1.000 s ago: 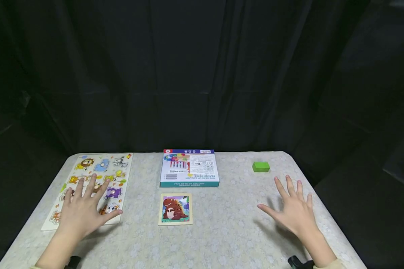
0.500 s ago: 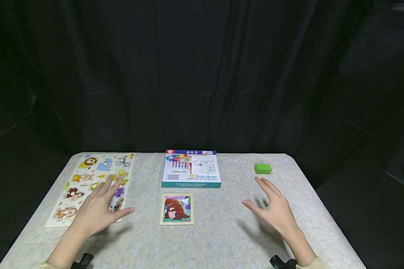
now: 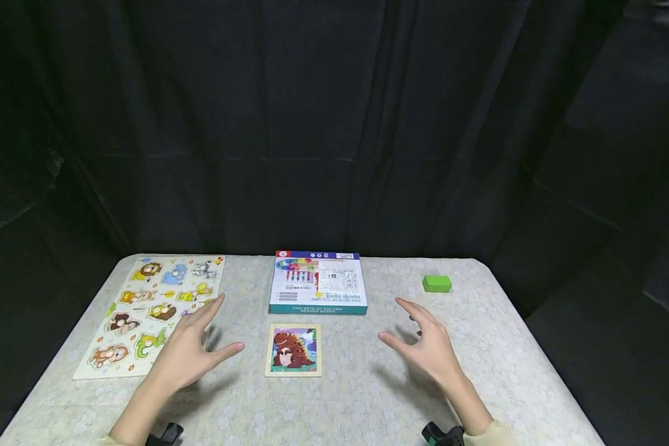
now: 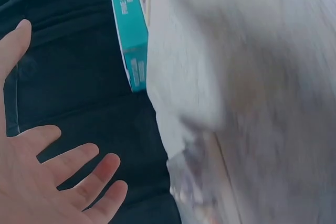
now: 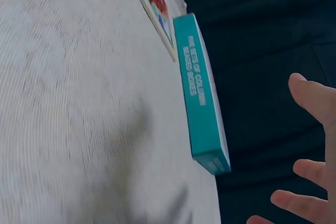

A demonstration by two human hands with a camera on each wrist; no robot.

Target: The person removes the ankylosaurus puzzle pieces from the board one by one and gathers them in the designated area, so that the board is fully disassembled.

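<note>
The dinosaur board (image 3: 293,350) is laid flat on the worktop (image 3: 345,396), between the left grip (image 3: 186,353) and the right grip (image 3: 424,347), just in front of the box (image 3: 318,283). Both grips are released, fingers extended, with nothing held. The board is judged light, stiff and perhaps smooth-faced, best taken by opposite side edges. The top of its picture is pointed toward the box; no clear long axis is given by its nearly square outline

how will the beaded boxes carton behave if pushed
The beaded boxes carton lies flat and low, so it would probably slide rather than tip. Its straight, uncrushed edges suggest it's fairly stiff.
</note>
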